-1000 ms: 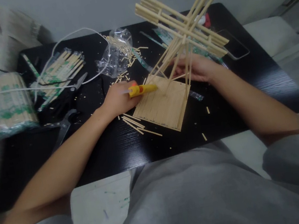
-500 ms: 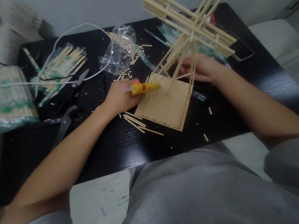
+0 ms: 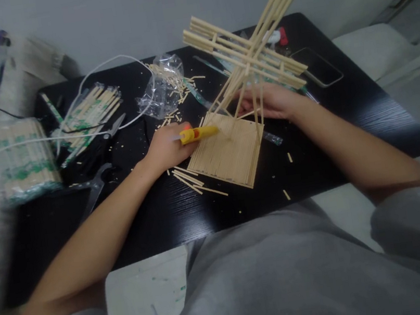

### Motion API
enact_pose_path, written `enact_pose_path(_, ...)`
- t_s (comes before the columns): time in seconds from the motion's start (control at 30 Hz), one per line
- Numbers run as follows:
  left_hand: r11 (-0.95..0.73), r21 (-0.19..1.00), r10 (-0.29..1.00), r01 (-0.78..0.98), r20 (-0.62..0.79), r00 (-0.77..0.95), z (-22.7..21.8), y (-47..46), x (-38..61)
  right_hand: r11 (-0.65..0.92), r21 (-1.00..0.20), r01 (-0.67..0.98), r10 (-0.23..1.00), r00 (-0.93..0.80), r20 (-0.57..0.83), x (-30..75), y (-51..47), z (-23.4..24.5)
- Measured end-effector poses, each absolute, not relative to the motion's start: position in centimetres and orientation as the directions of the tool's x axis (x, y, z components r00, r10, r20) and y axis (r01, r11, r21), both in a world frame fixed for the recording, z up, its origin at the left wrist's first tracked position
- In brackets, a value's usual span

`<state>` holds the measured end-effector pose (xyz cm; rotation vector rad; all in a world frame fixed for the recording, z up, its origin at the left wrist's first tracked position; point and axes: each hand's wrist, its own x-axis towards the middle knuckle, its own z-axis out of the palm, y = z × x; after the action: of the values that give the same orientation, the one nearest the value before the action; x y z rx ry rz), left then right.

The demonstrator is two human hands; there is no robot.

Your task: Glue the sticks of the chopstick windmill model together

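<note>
My left hand (image 3: 171,146) is wrapped around a yellow hot glue gun (image 3: 199,134), whose nozzle points right over a flat base of bamboo sticks (image 3: 229,154). From that base rises a stick-built windmill model (image 3: 249,64), with crossed blades of several sticks above slanting legs. My right hand (image 3: 265,102) is behind the legs at the base's far right side, its fingers bent around or against the sticks there; legs partly hide them. Several loose thin sticks (image 3: 193,181) lie along the base's left edge.
Wrapped chopsticks (image 3: 89,115) and a full pack (image 3: 26,158) lie at the left, near scissors (image 3: 114,127) and pliers (image 3: 96,185). A white cable (image 3: 133,121) crosses there. Stick offcuts (image 3: 173,81) and clear plastic wrap (image 3: 154,100) lie behind; a phone (image 3: 318,67) rests back right.
The view has shifted, so the table and windmill sit a little lower and further left. Both hands keep about the same places at the model, the glue gun still in my left.
</note>
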<state>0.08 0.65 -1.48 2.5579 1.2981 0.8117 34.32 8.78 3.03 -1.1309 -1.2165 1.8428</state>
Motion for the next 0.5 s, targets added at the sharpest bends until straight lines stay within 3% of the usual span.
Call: enact_pose_path(0.5, -0.619, 0.362, 0.777, 0.697, 0.415, 0.474, -1.93, 0.72, 0.04, -0.346, -0.936, -0.063, 0.861, -0.417, -0.290, 34.77, 9.27, 2.20)
